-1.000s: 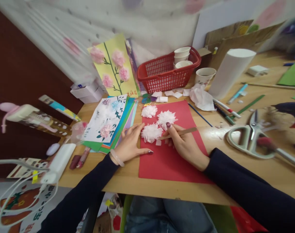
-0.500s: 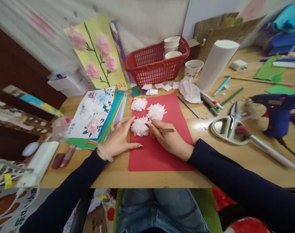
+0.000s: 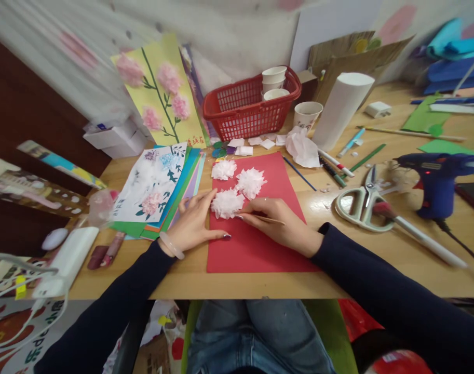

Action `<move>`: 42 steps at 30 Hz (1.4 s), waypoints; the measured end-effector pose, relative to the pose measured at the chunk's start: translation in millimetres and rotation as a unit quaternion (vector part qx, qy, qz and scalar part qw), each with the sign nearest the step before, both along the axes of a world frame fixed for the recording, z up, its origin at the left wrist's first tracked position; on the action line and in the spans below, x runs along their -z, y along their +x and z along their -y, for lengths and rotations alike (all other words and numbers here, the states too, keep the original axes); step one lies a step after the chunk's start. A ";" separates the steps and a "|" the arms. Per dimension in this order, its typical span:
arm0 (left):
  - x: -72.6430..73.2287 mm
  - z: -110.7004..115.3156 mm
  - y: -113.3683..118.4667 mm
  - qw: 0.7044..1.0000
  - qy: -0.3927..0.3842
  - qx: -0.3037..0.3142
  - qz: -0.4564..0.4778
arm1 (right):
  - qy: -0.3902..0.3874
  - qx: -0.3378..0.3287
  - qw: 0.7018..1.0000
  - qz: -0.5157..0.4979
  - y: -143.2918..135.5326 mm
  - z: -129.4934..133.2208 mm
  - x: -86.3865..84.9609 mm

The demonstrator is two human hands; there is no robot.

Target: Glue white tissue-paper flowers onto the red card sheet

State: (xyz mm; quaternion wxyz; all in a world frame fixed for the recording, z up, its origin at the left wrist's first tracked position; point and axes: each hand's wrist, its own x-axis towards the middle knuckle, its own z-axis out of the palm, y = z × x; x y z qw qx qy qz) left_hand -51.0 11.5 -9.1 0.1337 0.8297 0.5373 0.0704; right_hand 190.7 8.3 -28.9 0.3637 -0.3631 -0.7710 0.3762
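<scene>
On the red sheet (image 3: 256,249) lie three white paper flowers: one at the upper left (image 3: 223,169), one to the right (image 3: 251,183) and one at the lower left (image 3: 227,202). My left hand (image 3: 193,221) rests with fingers spread over the sheet's left edge, its fingertips beside the lower left flower. My right hand (image 3: 278,223) is closed round a thin brown stick-like tool (image 3: 273,221). The fingertips of that hand are at the lower right edge of the lower left flower; the tool's tip is hidden there.
Left of the sheet is a stack of coloured papers (image 3: 192,182). Behind stand a red basket (image 3: 244,111), a paper cup (image 3: 307,115) and a white roll (image 3: 341,111). To the right lie scissors (image 3: 367,205), a brush (image 3: 427,239) and a blue glue gun (image 3: 437,182).
My right hand has moved slightly down and right, from over the lower left flower to its lower edge, with the tool tilted differently. My left hand stays nearly in place. The view has shifted slightly.
</scene>
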 end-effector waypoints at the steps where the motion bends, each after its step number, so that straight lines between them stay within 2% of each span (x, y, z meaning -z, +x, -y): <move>1: -0.2 0.1 0.0 1.000 0.000 0.002 -0.001 | 0.000 -0.014 1.000 0.008 1.8 0.6 -0.8; 5: -1.4 0.0 1.6 1.000 -0.009 0.002 -0.003 | -0.009 -0.035 0.999 0.037 1.9 2.2 -4.0; 11: -4.7 1.1 3.4 1.000 -0.010 -0.008 -0.004 | -0.074 0.008 0.997 0.008 -0.6 -1.4 -5.1; 15: -8.3 9.2 8.1 0.995 0.090 0.036 0.012 | -0.080 0.037 0.996 -0.028 -0.9 -0.5 -1.7; 19: -5.1 17.1 15.7 0.975 0.207 0.083 0.016 | -0.096 0.077 0.988 -0.095 -5.1 2.4 3.9; 24: 0.5 15.7 18.1 0.965 0.240 0.102 0.011 | -0.139 0.086 0.974 -0.158 -9.3 4.1 4.0; 31: -2.2 11.6 10.2 0.960 0.260 0.098 0.021 | -0.225 0.172 0.930 -0.235 -8.2 5.8 -8.3; 34: -12.6 4.4 -8.4 0.954 0.292 0.055 0.028 | -0.219 0.176 0.929 -0.242 -6.4 7.8 -10.7; 38: -35.8 -10.9 -60.2 0.924 0.366 -0.096 0.056 | -0.168 0.127 0.961 -0.179 -7.0 11.1 -8.3; 40: -45.3 -16.5 -88.4 0.909 0.370 -0.175 0.074 | -0.147 0.125 0.970 -0.150 -8.5 11.0 -6.4; 42: -49.5 -20.5 -108.4 0.906 0.352 -0.220 0.081 | -0.147 0.141 0.968 -0.144 -9.8 9.4 -4.8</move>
